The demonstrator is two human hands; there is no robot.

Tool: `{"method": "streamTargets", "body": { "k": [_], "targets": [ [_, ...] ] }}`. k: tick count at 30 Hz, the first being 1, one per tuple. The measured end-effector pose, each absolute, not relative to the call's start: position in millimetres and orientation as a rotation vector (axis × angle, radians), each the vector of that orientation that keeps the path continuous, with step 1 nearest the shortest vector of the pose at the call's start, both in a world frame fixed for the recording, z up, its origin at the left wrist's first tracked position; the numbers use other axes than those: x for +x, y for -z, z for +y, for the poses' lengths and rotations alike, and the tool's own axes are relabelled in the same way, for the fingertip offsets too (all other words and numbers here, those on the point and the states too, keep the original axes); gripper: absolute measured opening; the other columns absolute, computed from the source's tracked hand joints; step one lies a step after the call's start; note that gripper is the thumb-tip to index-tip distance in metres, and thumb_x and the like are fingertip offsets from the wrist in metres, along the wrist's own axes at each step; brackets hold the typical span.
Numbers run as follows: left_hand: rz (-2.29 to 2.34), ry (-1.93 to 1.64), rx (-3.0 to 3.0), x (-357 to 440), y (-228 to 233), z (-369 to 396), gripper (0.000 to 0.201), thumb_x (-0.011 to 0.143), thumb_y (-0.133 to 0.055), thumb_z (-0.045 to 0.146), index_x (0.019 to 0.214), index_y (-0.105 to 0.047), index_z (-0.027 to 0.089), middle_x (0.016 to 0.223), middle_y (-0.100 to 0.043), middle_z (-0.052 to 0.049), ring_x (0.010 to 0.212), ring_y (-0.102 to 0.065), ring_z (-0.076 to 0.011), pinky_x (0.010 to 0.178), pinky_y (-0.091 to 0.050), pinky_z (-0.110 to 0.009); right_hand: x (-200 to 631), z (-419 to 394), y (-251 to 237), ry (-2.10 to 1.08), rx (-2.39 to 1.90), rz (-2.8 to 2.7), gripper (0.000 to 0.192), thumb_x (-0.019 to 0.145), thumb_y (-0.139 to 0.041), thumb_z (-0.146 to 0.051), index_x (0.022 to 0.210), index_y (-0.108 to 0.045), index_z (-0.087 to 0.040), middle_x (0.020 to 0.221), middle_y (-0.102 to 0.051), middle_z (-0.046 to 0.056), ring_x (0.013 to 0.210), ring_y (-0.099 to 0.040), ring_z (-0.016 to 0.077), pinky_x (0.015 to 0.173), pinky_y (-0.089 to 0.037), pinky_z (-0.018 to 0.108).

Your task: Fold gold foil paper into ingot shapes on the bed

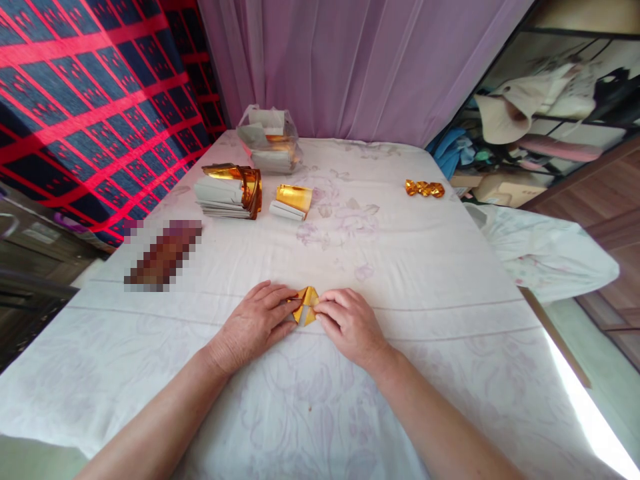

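A small sheet of gold foil paper (309, 305), partly folded with a pale grey strip showing, lies on the cloth-covered table between my hands. My left hand (257, 317) has its fingers pressed over the paper's left side and hides part of it. From the right, the fingertips of my right hand (350, 323) grip the opposite edge. Further up the table rest a short stack of gold foil sheets (294, 197) and, left of it, a thicker bound stack (227, 190). Several folded gold foil pieces (424, 189) sit in a row at the far right.
A clear plastic bag (270, 137) holding more paper stacks stands at the back. To the left lies a blurred-out object (165, 257). A purple curtain (340, 73) hangs behind the table (425, 373); a shelf with caps (505, 110) is on the right.
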State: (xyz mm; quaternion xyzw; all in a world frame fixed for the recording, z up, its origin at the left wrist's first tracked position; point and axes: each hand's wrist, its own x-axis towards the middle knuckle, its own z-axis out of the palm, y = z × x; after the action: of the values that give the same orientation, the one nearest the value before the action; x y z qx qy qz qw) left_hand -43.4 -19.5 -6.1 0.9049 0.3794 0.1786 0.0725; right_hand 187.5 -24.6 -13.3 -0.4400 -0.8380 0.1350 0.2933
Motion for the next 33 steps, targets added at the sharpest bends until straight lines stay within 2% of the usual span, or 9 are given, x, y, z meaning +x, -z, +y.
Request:
{"method": "streamTargets", "body": {
  "k": [9,17,25,33],
  "targets": [
    [1.133,-0.592,2.716,-41.0,3.6,-16.8,0.024,0.093,-0.055,0.036,0.109,-0.068,0.023,0.11,-0.069,-0.006,0.101,-0.063,-0.0213,0.102,-0.041,-0.048,191.6,-23.8,11.5,-0.424,-1.137,-2.258,0.021,0.076,-0.061,-0.009,0.091,-0.066,-0.023,0.1,-0.065,0.004,0.093,-0.058,0.0203,0.085,-0.047,0.038],
    [1.14,-0.613,2.811,-38.7,-1.7,-16.4,0.024,0.097,-0.048,0.035,0.103,-0.069,0.024,0.105,-0.072,-0.003,0.095,-0.066,-0.017,0.103,-0.041,-0.043,191.9,-23.8,9.5,-0.348,-1.132,-2.326,0.017,0.083,-0.062,-0.014,0.096,-0.067,-0.023,0.102,-0.067,0.004,0.092,-0.059,0.0198,0.083,-0.048,0.037],
    [1.181,-0.599,2.891,-36.9,-3.2,-18.0,0.022,0.098,-0.045,0.028,0.1,-0.066,0.02,0.101,-0.074,-0.002,0.094,-0.067,-0.0181,0.102,-0.043,-0.043,194.4,-25.0,8.0,-0.171,-1.04,-2.446,0.019,0.094,-0.052,-0.02,0.104,-0.068,-0.022,0.109,-0.07,0.005,0.091,-0.061,0.0196,0.079,-0.047,0.037],
    [1.189,-0.622,2.839,-38.0,-1.8,-16.7,0.023,0.095,-0.048,0.023,0.108,-0.067,0.022,0.104,-0.072,-0.004,0.095,-0.065,-0.0183,0.102,-0.042,-0.044,190.3,-26.3,9.0,-0.209,-1.103,-2.419,0.025,0.09,-0.049,-0.012,0.105,-0.067,-0.021,0.104,-0.068,0.007,0.089,-0.06,0.0206,0.079,-0.049,0.037]
  ]
}}
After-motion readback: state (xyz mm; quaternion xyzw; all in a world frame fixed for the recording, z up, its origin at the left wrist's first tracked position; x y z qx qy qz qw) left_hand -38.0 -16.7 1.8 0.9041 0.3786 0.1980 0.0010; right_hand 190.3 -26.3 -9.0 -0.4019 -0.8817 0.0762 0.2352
